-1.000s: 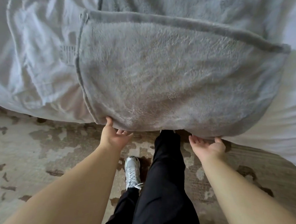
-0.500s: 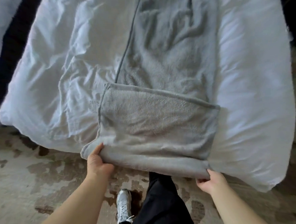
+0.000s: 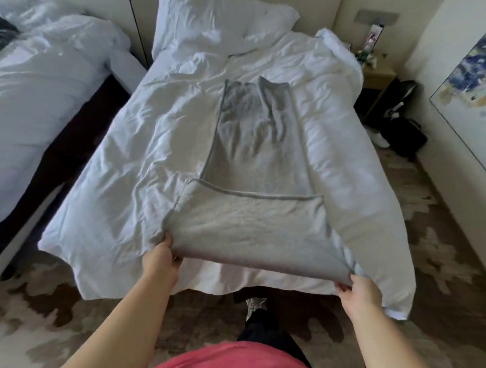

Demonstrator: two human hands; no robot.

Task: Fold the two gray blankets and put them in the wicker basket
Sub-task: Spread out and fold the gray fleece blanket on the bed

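Note:
A long gray blanket (image 3: 254, 156) lies lengthwise down the middle of the white bed (image 3: 130, 155). Its near end is folded over on itself, and that folded part is lifted off the duvet at the foot of the bed. My left hand (image 3: 160, 257) grips the left corner of the fold. My right hand (image 3: 356, 291) grips the right corner. Only one gray blanket shows, and no wicker basket is in view.
A second white bed (image 3: 35, 88) stands at the left across a dark gap. A wooden nightstand (image 3: 378, 78) and dark bags (image 3: 402, 130) stand at the right of the bed. A framed painting (image 3: 475, 77) leans on the right wall. Patterned carpet (image 3: 444, 250) surrounds the bed.
I have straightened up and drawn back, so the whole bed now shows. Both hands have raised the folded near end of the blanket off the bed's foot edge.

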